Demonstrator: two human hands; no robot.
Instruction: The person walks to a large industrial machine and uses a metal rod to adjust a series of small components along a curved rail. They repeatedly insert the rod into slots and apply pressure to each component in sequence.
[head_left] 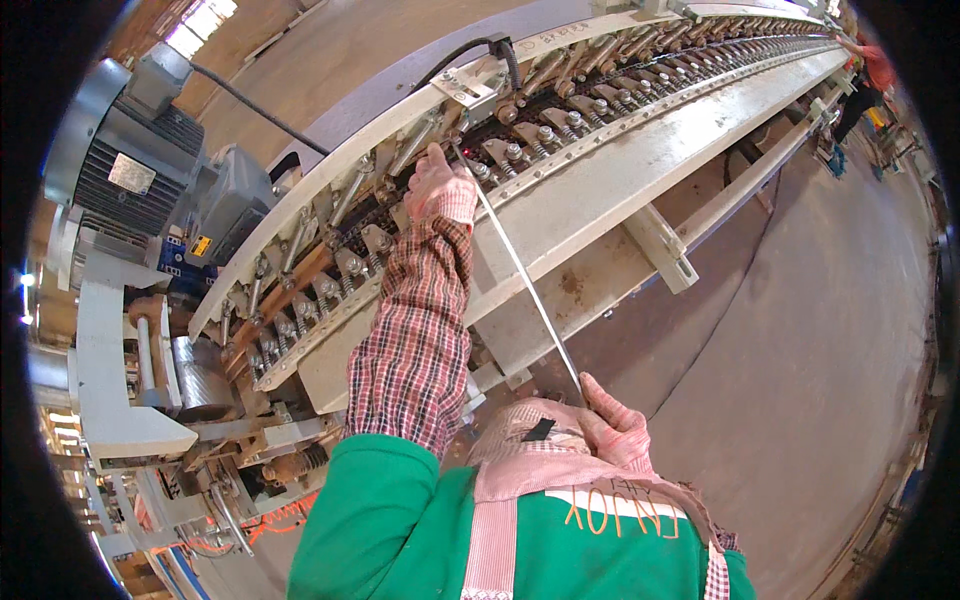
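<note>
My left hand, in a pink and white glove, reaches onto a long curved machine rail lined with spring-loaded bolts. Its fingers are bent closed beside one bolt, and what they grip is hidden. My right hand, gloved likewise, is close to my chest and closed around the near end of a long thin metal rod. The rod slants up and left. Its far tip touches or nearly touches the bolt row, just right of my left fingers. A checkered oversleeve covers my left forearm.
A grey electric motor stands at left, with a black cable running from it. A bracket juts out below the rail. Far right, another person in a red top has an arm at the rail. Orange coiled hose lies lower left.
</note>
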